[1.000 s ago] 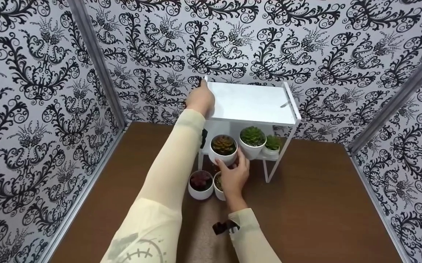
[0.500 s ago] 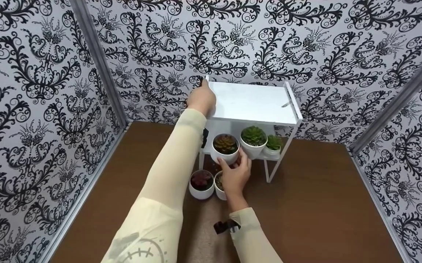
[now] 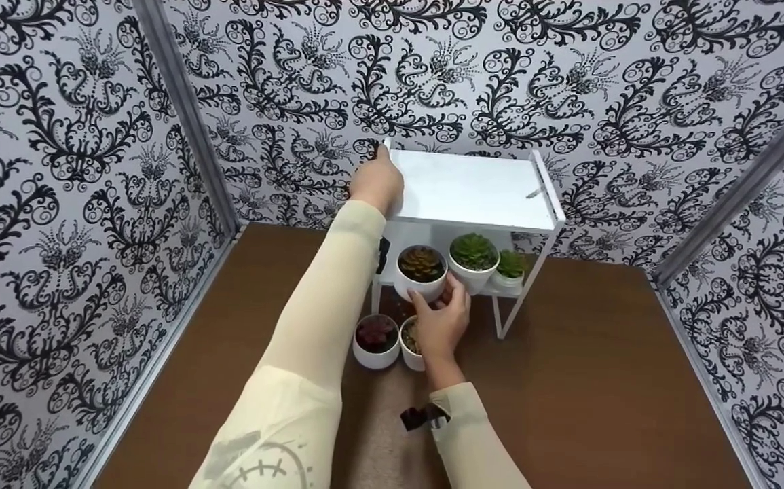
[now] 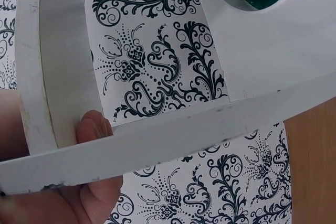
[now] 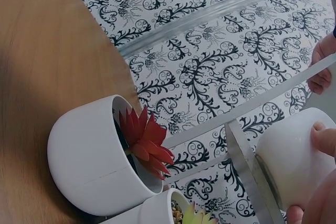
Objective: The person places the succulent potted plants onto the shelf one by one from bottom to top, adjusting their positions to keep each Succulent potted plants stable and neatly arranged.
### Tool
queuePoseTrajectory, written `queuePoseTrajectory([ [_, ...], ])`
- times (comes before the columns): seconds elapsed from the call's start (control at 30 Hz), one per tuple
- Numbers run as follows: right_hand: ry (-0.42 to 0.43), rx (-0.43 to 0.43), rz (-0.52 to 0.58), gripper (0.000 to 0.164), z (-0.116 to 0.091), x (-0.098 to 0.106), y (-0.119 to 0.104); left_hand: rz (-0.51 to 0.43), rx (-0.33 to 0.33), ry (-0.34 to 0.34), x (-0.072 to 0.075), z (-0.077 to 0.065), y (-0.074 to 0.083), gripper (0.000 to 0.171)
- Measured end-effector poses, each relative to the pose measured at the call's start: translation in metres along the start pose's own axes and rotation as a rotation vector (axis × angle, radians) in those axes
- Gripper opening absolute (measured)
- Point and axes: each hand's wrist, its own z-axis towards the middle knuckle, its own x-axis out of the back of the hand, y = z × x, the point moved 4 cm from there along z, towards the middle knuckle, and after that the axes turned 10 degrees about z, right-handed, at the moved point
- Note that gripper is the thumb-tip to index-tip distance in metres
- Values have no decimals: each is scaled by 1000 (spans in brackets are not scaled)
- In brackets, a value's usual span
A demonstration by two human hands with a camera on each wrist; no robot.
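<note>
A white two-tier shelf rack (image 3: 473, 193) stands against the back wall. My left hand (image 3: 377, 182) grips its left side at the top; in the left wrist view, fingers (image 4: 93, 125) curl around the white frame (image 4: 178, 148). My right hand (image 3: 443, 320) holds a white pot (image 3: 408, 285) with an orange-brown succulent, thumb in front and fingers on its right side. This pot is at the front left of the lower shelf; in the right wrist view, its base is right at the shelf's front edge (image 5: 251, 177).
On the lower shelf, right of the held pot, are a green succulent pot (image 3: 472, 280) and a smaller green one (image 3: 508, 280). A red succulent pot (image 3: 375, 358) and another white pot (image 3: 410, 354) stand on the brown table (image 3: 588, 380) before the rack. Patterned walls enclose the table.
My right hand has shifted the orange-brown succulent pot slightly back over the lower shelf. The left hand keeps its grip on the rack, and the head view has drifted a little.
</note>
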Motion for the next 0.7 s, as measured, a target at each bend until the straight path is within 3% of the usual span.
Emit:
queuePoseTrajectory([
  [0.37,-2,-6,-17,62,2,-2,0,-35,2,13,2,-3,0,68],
  [0.7,-3,9,-23,50,5,-3,2,-2,-10,17,1,-1,-1,68],
])
